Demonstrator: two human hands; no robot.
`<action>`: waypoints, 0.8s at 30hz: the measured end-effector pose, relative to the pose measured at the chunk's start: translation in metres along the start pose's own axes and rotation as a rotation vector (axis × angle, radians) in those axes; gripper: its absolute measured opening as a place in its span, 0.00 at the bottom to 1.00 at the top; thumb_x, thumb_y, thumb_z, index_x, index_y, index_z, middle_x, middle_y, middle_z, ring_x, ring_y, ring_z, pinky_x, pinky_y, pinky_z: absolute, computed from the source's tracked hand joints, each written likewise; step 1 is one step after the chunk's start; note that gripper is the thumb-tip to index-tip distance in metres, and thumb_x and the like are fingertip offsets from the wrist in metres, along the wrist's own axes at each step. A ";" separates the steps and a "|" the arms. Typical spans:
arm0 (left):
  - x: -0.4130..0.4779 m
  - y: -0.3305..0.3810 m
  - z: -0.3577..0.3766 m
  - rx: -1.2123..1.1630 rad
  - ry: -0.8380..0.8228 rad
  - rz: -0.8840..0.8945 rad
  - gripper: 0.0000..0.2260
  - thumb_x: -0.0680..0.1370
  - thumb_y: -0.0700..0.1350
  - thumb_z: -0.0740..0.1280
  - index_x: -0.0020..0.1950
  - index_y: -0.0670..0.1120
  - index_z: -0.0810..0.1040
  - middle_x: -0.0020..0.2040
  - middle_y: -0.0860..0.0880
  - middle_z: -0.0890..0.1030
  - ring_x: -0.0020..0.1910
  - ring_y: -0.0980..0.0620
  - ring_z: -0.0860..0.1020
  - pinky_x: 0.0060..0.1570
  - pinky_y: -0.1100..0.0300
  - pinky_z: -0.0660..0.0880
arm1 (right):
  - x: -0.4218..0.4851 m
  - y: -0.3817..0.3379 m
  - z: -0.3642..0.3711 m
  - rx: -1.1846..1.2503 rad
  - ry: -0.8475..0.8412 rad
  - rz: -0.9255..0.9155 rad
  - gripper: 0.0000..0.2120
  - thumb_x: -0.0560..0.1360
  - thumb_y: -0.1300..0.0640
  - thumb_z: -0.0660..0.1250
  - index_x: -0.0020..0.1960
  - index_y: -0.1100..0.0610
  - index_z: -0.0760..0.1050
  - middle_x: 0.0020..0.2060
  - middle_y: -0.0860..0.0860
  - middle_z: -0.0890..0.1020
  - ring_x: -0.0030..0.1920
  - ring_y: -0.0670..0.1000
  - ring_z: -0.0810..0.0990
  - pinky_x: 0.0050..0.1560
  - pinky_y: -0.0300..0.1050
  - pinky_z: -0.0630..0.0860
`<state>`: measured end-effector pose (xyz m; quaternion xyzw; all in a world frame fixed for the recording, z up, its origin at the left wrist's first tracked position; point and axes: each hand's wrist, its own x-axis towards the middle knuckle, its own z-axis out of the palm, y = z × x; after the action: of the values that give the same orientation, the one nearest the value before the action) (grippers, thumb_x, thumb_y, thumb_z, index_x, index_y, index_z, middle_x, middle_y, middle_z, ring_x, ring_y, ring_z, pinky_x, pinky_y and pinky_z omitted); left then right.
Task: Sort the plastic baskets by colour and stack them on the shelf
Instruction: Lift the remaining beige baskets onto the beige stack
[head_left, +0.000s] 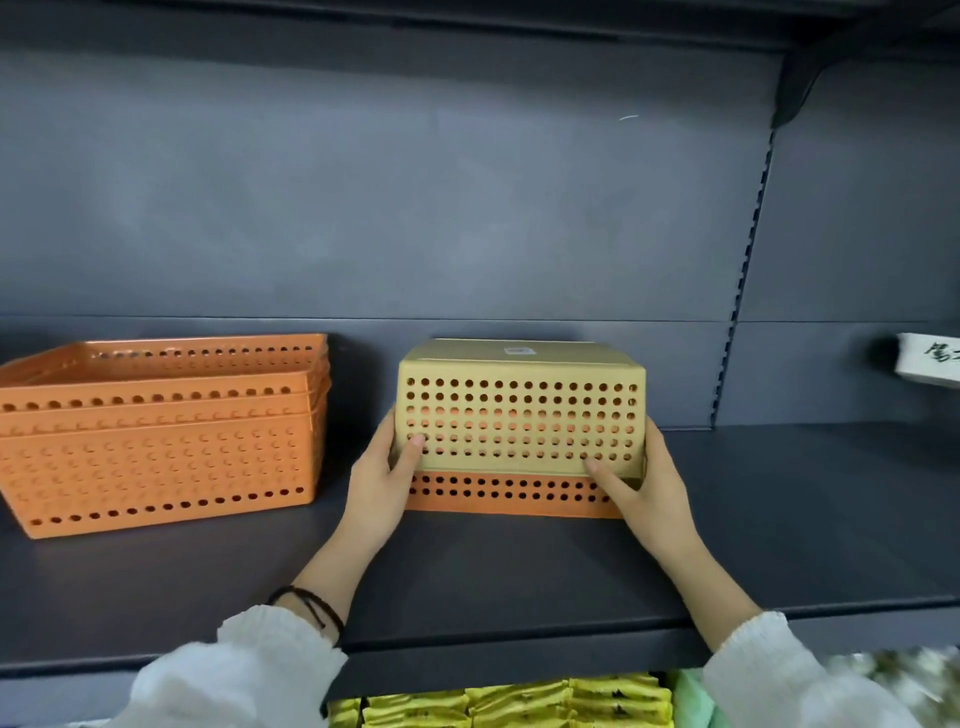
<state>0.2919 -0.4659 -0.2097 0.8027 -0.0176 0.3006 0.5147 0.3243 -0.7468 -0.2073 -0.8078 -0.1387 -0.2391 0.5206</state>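
**A:** How far along was the sorting?

**B:** Partway, I'd judge. At nine o'clock on the shelf (519, 571) stood a stack of orange baskets (156, 441), nested upright and all one colour, so that pile looked settled. I couldn't count them from the rims, and the pile's left edge ran out of frame.

**A:** And the hands?

**B:** Near the centre, the left hand (379, 483) gripped the left end of an upturned yellow basket (519, 415). Its thumb lay across the holed front wall and its fingers went round behind, out of sight. That basket sat mouth-down over an orange basket (509, 496), of which only the lower band showed, at six o'clock of the yellow one, resting on the shelf. The right hand (644, 483) held the right end the same way, thumb pressed on the lower front corner.

**A:** What was left to do?

**B:** Those two colours had yet to be parted. The orange one belonged with the pile at nine o'clock, I'd say, and no yellow pile was in view.

**A:** Anything unclear?

**B:** Whether more baskets were nested inside that pair. At three o'clock a white label (930, 358) was cut by the frame, its writing unreadable. At six o'clock, under the shelf, yellow packets (519, 706) were only half in view.
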 end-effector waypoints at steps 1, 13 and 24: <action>0.000 0.002 0.000 -0.027 0.011 0.016 0.21 0.82 0.47 0.60 0.76 0.51 0.64 0.61 0.58 0.77 0.58 0.66 0.74 0.57 0.70 0.72 | 0.000 0.000 0.000 0.017 -0.004 -0.006 0.35 0.71 0.52 0.73 0.73 0.47 0.59 0.61 0.40 0.75 0.60 0.41 0.74 0.58 0.43 0.72; 0.042 0.088 -0.039 -0.363 0.013 0.198 0.31 0.75 0.57 0.63 0.76 0.54 0.58 0.73 0.50 0.71 0.73 0.59 0.66 0.64 0.71 0.65 | 0.050 -0.064 -0.035 0.302 -0.058 -0.088 0.41 0.68 0.41 0.65 0.77 0.43 0.51 0.65 0.42 0.72 0.61 0.35 0.73 0.55 0.32 0.70; 0.076 0.118 -0.085 -0.244 -0.102 0.355 0.27 0.80 0.63 0.53 0.76 0.53 0.65 0.74 0.56 0.69 0.72 0.60 0.66 0.72 0.53 0.62 | 0.081 -0.097 -0.061 0.665 0.014 -0.050 0.25 0.77 0.35 0.46 0.67 0.43 0.68 0.59 0.44 0.82 0.67 0.48 0.73 0.73 0.58 0.58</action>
<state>0.2750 -0.4291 -0.0512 0.7328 -0.2212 0.3412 0.5456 0.3322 -0.7635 -0.0687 -0.5883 -0.2255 -0.1990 0.7506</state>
